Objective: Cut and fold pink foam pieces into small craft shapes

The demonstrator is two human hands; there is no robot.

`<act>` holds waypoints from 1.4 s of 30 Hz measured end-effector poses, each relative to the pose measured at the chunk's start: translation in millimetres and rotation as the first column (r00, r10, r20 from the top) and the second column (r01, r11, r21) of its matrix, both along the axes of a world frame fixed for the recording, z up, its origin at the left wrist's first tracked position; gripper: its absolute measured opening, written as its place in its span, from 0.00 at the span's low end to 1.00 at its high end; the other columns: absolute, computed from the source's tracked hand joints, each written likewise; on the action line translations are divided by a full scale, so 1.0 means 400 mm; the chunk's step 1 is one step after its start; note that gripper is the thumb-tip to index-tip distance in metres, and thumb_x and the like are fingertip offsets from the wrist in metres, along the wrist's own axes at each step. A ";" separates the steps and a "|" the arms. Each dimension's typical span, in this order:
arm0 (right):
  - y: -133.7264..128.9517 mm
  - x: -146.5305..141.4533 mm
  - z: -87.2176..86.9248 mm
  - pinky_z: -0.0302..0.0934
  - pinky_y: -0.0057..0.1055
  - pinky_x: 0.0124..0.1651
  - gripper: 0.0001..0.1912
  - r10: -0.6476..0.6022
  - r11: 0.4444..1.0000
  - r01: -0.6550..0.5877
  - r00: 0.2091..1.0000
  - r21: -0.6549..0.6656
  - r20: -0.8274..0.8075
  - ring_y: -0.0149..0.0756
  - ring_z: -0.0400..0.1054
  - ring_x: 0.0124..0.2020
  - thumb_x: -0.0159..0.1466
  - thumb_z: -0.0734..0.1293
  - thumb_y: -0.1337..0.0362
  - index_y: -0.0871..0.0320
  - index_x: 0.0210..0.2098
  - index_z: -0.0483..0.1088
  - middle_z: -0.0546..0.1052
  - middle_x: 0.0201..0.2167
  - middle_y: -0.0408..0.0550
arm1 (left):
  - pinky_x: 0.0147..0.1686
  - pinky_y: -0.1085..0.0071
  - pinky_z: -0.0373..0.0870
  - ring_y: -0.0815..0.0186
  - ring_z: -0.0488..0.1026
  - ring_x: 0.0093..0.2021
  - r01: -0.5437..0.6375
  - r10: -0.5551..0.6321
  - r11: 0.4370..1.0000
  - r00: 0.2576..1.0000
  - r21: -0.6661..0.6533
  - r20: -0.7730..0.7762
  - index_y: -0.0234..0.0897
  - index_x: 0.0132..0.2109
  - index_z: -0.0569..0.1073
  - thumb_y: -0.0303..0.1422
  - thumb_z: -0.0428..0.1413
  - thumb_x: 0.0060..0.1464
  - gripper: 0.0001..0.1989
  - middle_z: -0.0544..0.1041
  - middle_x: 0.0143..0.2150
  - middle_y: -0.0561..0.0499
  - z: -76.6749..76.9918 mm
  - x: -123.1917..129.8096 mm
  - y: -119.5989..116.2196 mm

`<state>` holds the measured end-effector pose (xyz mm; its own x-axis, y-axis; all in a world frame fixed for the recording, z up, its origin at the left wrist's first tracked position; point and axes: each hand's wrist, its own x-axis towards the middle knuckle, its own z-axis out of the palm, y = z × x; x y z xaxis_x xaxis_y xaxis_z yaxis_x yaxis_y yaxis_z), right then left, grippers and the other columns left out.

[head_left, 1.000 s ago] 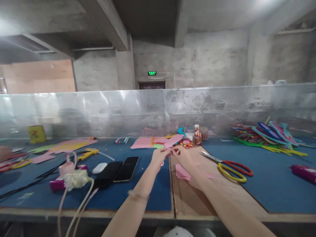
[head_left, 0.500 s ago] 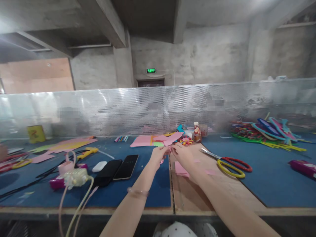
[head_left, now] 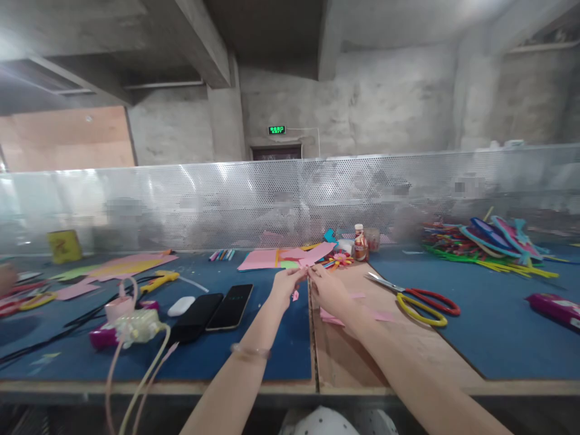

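Note:
My left hand [head_left: 286, 286] and my right hand [head_left: 327, 287] meet at the fingertips over the seam between the blue mat and the brown board [head_left: 348, 362]. Both pinch a small pink paper piece, mostly hidden by the fingers; a pink bit [head_left: 295, 295] shows below my left hand. Pink paper pieces [head_left: 330, 316] lie on the board under my right wrist. Behind my hands are pink sheets [head_left: 258, 259] and a colourful flower [head_left: 339, 260]. Scissors [head_left: 421, 305] with red and yellow handles lie right of my right hand.
Two dark phones [head_left: 230, 307], a white case [head_left: 180, 306], a power strip with cables [head_left: 140, 327] and a yellow tool [head_left: 159, 281] lie left. A small bottle [head_left: 360, 243] stands behind. Pipe cleaners [head_left: 453, 244] and a purple item [head_left: 553, 309] are right. Someone's hand [head_left: 6, 280] shows far left.
My fingers have shifted slightly around the small pink piece, and my right hand sits a little further left. The view has moved slightly.

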<state>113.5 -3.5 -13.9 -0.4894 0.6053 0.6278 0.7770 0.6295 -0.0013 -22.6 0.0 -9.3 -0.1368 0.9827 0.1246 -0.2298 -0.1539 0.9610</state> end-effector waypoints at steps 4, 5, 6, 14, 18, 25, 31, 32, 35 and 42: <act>0.014 0.004 0.015 0.61 0.26 0.36 0.15 0.117 0.983 -0.159 0.928 -0.092 -0.353 0.30 0.65 0.34 0.60 0.55 0.69 0.59 0.43 0.69 0.69 0.38 0.51 | 0.25 0.77 0.58 0.66 0.72 0.35 0.065 -0.065 0.997 0.998 0.040 -0.013 0.32 0.33 0.75 0.38 0.62 0.33 0.18 0.77 0.33 0.45 -0.003 -0.003 0.010; 0.017 0.006 0.020 0.61 0.26 0.35 0.14 0.110 0.976 -0.180 0.891 -0.122 -0.441 0.30 0.66 0.32 0.60 0.55 0.67 0.60 0.39 0.70 0.70 0.35 0.50 | 0.25 0.77 0.59 0.65 0.72 0.35 0.077 -0.076 0.996 0.997 0.053 -0.032 0.32 0.33 0.75 0.39 0.62 0.33 0.18 0.77 0.33 0.45 -0.003 -0.003 0.011; 0.019 0.008 0.024 0.61 0.27 0.33 0.14 0.087 0.968 -0.194 0.852 -0.157 -0.517 0.31 0.66 0.31 0.60 0.56 0.65 0.61 0.36 0.71 0.71 0.32 0.50 | 0.26 0.77 0.59 0.65 0.72 0.36 0.082 -0.078 0.995 0.995 0.064 -0.054 0.32 0.33 0.75 0.40 0.62 0.34 0.18 0.76 0.33 0.45 -0.003 -0.003 0.011; -0.007 0.007 0.041 0.53 0.21 0.16 0.12 -0.094 0.815 -0.379 0.659 -0.438 -0.746 0.24 0.57 0.16 0.56 0.61 0.59 0.62 0.29 0.70 0.69 0.20 0.43 | 0.25 0.77 0.59 0.67 0.71 0.32 0.098 -0.077 0.987 0.984 0.127 -0.162 0.32 0.31 0.74 0.41 0.60 0.36 0.17 0.75 0.29 0.47 -0.008 -0.002 0.009; -0.019 0.001 0.049 0.53 0.21 0.17 0.10 -0.149 0.782 -0.410 0.610 -0.470 -0.778 0.23 0.56 0.16 0.55 0.62 0.61 0.62 0.29 0.70 0.68 0.19 0.42 | 0.26 0.76 0.60 0.66 0.70 0.33 0.083 -0.060 0.986 0.985 0.141 -0.161 0.31 0.32 0.75 0.41 0.61 0.36 0.17 0.75 0.31 0.46 -0.014 -0.003 0.013; -0.022 0.003 0.048 0.54 0.22 0.19 0.10 -0.175 0.785 -0.402 0.587 -0.472 -0.791 0.25 0.58 0.18 0.54 0.62 0.61 0.62 0.28 0.71 0.69 0.20 0.43 | 0.27 0.75 0.61 0.68 0.69 0.29 0.106 -0.046 0.976 0.953 0.187 -0.301 0.32 0.34 0.75 0.42 0.61 0.37 0.19 0.75 0.29 0.48 -0.002 -0.005 0.000; -0.018 0.006 0.040 0.52 0.24 0.21 0.15 -0.119 0.815 -0.379 0.631 -0.438 -0.767 0.29 0.60 0.22 0.54 0.62 0.55 0.62 0.29 0.71 0.70 0.21 0.45 | 0.28 0.75 0.63 0.69 0.69 0.29 0.135 -0.020 0.952 0.924 0.276 -0.382 0.32 0.32 0.73 0.40 0.60 0.40 0.15 0.75 0.29 0.48 -0.006 -0.007 0.005; -0.016 0.007 0.040 0.53 0.24 0.23 0.15 -0.089 0.822 -0.381 0.648 -0.423 -0.757 0.29 0.61 0.23 0.54 0.62 0.55 0.62 0.27 0.72 0.70 0.21 0.45 | 0.28 0.75 0.63 0.69 0.69 0.29 0.127 -0.014 0.953 0.926 0.276 -0.377 0.32 0.32 0.72 0.39 0.60 0.40 0.14 0.75 0.29 0.48 -0.009 -0.007 0.009; -0.012 0.011 0.039 0.55 0.26 0.28 0.15 -0.030 0.842 -0.389 0.659 -0.374 -0.752 0.30 0.62 0.26 0.54 0.62 0.57 0.63 0.26 0.72 0.72 0.23 0.46 | 0.27 0.75 0.63 0.68 0.70 0.28 0.106 -0.007 0.962 0.930 0.251 -0.366 0.32 0.31 0.71 0.38 0.61 0.38 0.14 0.75 0.27 0.49 -0.015 -0.007 0.017; -0.001 0.016 0.037 0.57 0.30 0.38 0.15 -0.038 0.845 -0.367 0.685 -0.390 -0.727 0.35 0.66 0.31 0.54 0.61 0.59 0.64 0.28 0.73 0.75 0.29 0.51 | 0.28 0.75 0.63 0.68 0.70 0.29 0.142 -0.075 0.976 0.932 0.164 -0.355 0.32 0.32 0.71 0.38 0.60 0.38 0.15 0.75 0.28 0.48 -0.013 -0.003 0.006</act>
